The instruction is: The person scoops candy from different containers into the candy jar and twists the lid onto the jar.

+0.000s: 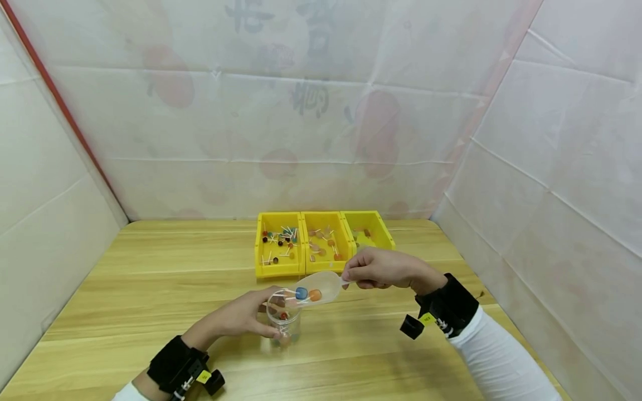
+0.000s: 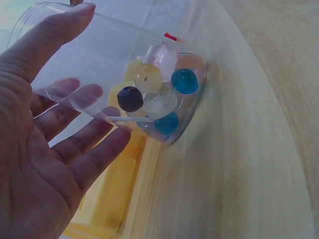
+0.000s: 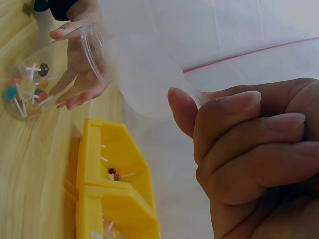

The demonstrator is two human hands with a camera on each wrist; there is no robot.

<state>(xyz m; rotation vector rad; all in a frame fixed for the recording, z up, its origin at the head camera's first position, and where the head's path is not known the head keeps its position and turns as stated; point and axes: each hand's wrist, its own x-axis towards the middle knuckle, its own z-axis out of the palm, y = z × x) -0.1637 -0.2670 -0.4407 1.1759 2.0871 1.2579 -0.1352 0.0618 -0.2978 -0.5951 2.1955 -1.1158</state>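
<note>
Left hand: here's your left hand (image 1: 246,317), clamped round the clear cup (image 1: 293,324), thumb on one side, fingers on the other.
Right hand: your right hand (image 1: 383,268) is pinching the handle of the pale scoop (image 1: 328,283), fingers curled, well apart from your left.
Scoop: it reaches from your right fingertips across to the cup's mouth; whether it touches the rim, I can't tell.
On board: a blue lollipop (image 1: 301,293) and an orange lollipop (image 1: 315,295) sit side by side, sticks towards your left hand.
In the cup: candies (image 2: 148,77) are already bunched at the bottom below your left fingers, teal, dark, yellow and pink among them.
Bins: three in yellow, side by side beyond your hands! The left bin (image 1: 281,271) and middle bin (image 1: 321,268) hold scattered lollipops; the right bin (image 1: 373,223), partly behind your right hand, shows a few.
Counter: pale wood-grain counter (image 1: 175,267) spreads beneath both hands.
Wrists: a black band (image 1: 453,303) sits just behind your right hand, above a white sleeve (image 1: 501,356).
</note>
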